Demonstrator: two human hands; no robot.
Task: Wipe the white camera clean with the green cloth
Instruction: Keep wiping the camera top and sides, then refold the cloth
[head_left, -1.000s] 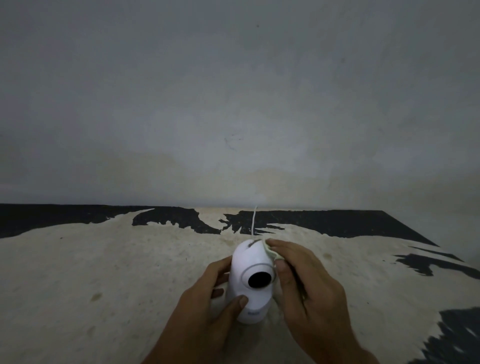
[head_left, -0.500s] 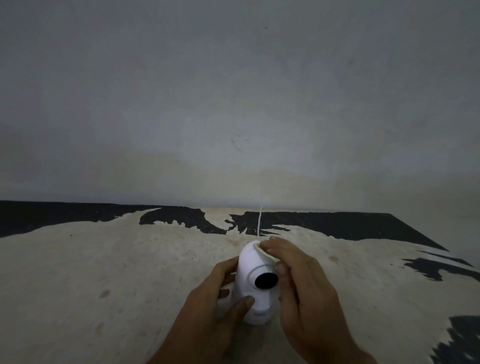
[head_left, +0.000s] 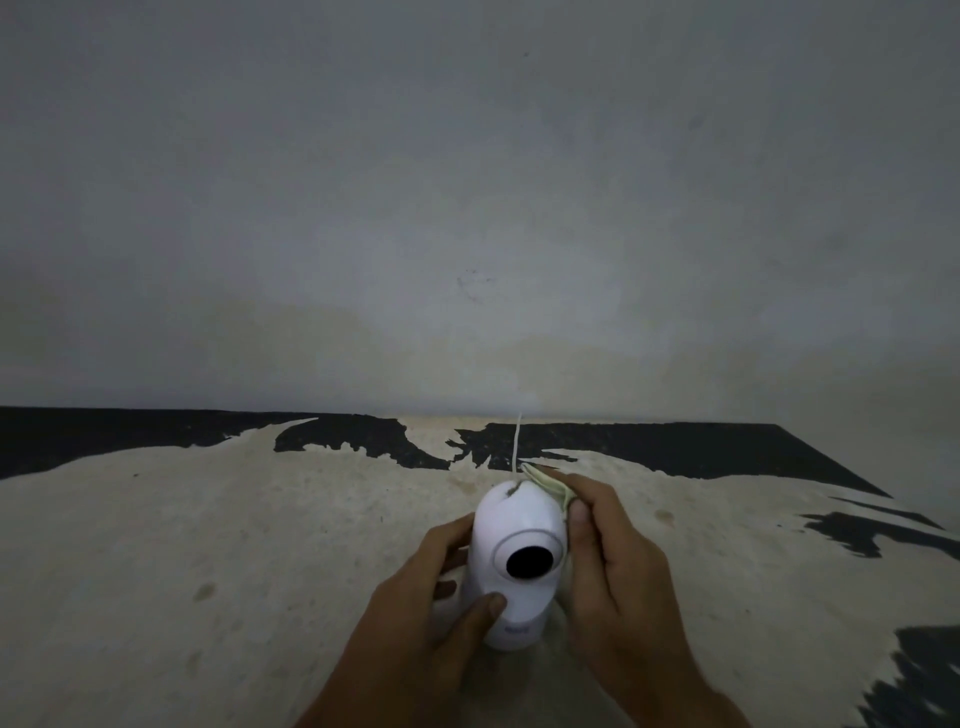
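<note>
The white camera (head_left: 511, 519) stands upright on the worn table, its round black lens (head_left: 529, 562) facing me. My left hand (head_left: 415, 623) grips its left side and base, thumb across the lower front. My right hand (head_left: 618, 577) presses the pale green cloth (head_left: 549, 486) against the camera's upper right side. Only a folded edge of the cloth shows above my fingers; the remainder is hidden under my palm.
A thin white cable (head_left: 517, 441) runs from the camera's top back toward the grey wall (head_left: 467, 208). The table top (head_left: 208, 545) is beige with peeling black patches; its right edge slants off at the far right.
My right hand with the cloth slid from the camera's top down to its upper right side. The left hand kept its grip and the camera stayed upright.
</note>
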